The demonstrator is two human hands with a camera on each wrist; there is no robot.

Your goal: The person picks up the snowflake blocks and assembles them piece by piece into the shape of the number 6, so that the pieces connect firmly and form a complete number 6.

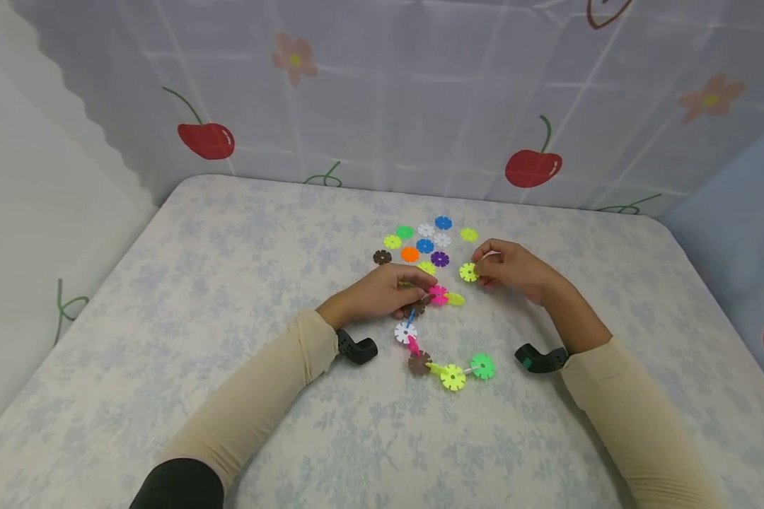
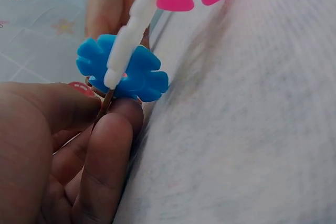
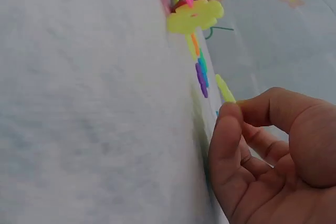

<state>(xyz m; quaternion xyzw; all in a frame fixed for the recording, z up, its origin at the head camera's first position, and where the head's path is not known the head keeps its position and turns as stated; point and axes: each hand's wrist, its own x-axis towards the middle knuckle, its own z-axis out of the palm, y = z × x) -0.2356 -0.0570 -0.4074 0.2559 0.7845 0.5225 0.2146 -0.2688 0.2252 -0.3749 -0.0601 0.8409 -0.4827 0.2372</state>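
My left hand (image 1: pixel 391 288) pinches a brown notched plastic disc (image 1: pixel 415 308) that belongs to a chain of interlocking flower-shaped discs. Beyond those fingers, a pink disc (image 1: pixel 438 295) and a yellow disc (image 1: pixel 455 300) form one end of the chain. Toward me it runs through a blue disc (image 2: pixel 149 74), a white disc (image 1: pixel 405 332) and more pieces, ending at a green disc (image 1: pixel 483 366). Between thumb and fingertip, my right hand (image 1: pixel 512 270) holds a loose yellow disc (image 1: pixel 467 272), just right of the chain's far end; the right wrist view shows it edge-on.
Several loose discs lie flat beyond the hands, among them an orange disc (image 1: pixel 409 254), a purple disc (image 1: pixel 440 259) and a green disc (image 1: pixel 404 232). A patterned cloth covers the table (image 1: pixel 261 247). Behind it hangs a curtain (image 1: pixel 382 92) printed with cherries.
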